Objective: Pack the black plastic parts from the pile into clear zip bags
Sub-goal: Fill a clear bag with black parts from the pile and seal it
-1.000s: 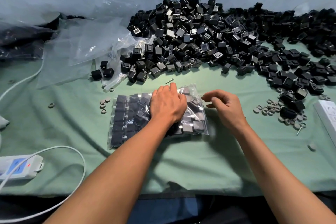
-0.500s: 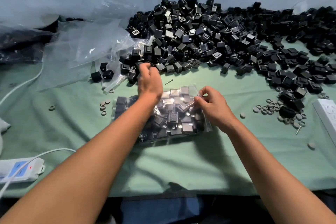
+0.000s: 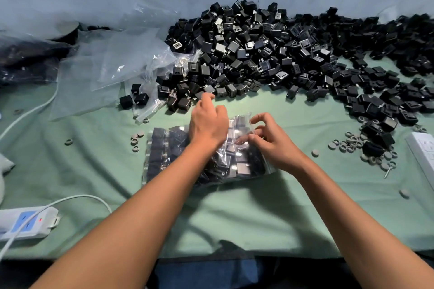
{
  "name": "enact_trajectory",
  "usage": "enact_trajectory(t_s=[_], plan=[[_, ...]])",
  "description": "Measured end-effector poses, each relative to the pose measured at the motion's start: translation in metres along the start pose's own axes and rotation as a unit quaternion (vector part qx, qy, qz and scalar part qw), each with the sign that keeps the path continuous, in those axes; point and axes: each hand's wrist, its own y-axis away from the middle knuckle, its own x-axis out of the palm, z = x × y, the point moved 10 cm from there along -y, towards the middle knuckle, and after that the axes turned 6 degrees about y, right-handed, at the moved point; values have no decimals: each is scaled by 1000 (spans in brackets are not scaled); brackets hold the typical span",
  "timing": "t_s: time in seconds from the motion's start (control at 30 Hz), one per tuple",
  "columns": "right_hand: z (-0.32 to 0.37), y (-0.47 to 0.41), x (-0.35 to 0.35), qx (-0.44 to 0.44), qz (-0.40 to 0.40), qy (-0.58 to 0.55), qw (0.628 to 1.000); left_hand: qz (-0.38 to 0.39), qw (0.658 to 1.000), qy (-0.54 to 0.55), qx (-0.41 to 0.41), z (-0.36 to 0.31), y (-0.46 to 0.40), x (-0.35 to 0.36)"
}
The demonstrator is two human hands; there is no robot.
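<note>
While my left hand [image 3: 207, 123] hovers, fingers curled out of sight so I cannot tell its grip, my right hand [image 3: 270, 141] pinches the clear zip bag of black plastic parts [image 3: 164, 148].

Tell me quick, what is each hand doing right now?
Left hand: over the bag, fingers hidden, cannot tell what it holds.
Right hand: fingers curled, pinching the bag's open end.

My left hand [image 3: 207, 124] hides the zip bag's [image 3: 164, 148] middle; the pile [image 3: 270, 54] runs off at three o'clock; the fingers blur.
</note>
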Motion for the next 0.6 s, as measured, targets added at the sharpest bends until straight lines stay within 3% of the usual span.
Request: enact_trajectory(t_s=[0.07,0.2,0.27,0.37,0.47,0.53,0.6], plan=[[-1,-3,-9,-6,-12,-7,1000,45,993,-100,50,-5,8,21],[-15,-15,-63,27,-191,26,981,118,957,-254,70,11,21,46],[-24,-32,-81,60,-225,79,969,119,948,-282,82,12,24,50],[-23,-72,-86,59,-198,223,953,109,948,-287,79,10,26,48],[-19,-120,-59,26,-83,379,921,105,950,-285,71,9,26,45],[-27,-140,-43,36,-7,430,902,106,952,-279,70,8,27,44],[-31,-152,-41,30,7,442,896,98,953,-275,76,6,28,42]])
